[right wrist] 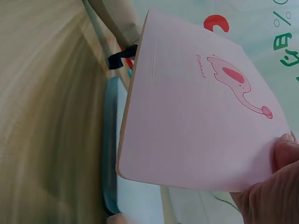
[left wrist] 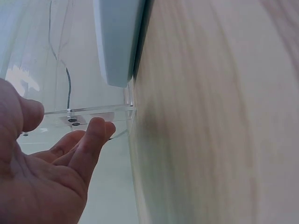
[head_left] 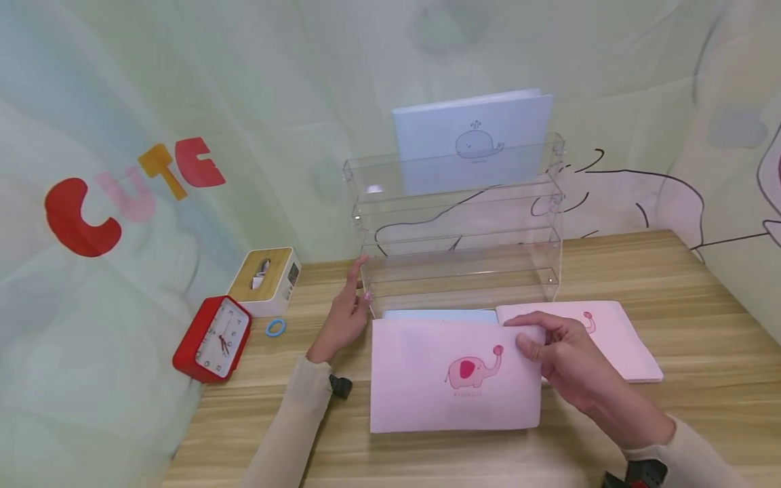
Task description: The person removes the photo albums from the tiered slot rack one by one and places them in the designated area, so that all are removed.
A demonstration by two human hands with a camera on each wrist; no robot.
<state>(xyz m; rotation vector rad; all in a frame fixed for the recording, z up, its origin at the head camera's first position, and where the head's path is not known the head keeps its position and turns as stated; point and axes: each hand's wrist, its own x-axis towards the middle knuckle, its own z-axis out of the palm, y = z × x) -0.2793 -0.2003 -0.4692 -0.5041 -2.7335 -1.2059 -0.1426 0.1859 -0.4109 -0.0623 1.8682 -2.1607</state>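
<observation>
Pink notebook (head_left: 415, 379), pinched by right hand (head_left: 573, 362), partly hides blue book (head_left: 439, 315); lettering (right wrist: 201, 66) legible right-wrist only. Left hand (head_left: 344, 315) touches rack (head_left: 460, 266), fingers extended.

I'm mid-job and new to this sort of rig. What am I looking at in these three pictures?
There's no machine here: the hands belong to a person. The wide picture comes from a camera on the head, looking forward and down; the other two come from cameras on the left and right wrists. The right hand holds a pink booklet with an elephant above the table. The left hand touches the left side of a clear rack, whose top level carries a whale booklet. A second elephant booklet lies on the right, and something pale blue shows behind the held one. Over on the left are a red clock, a wooden-topped box and a blue ring.
</observation>
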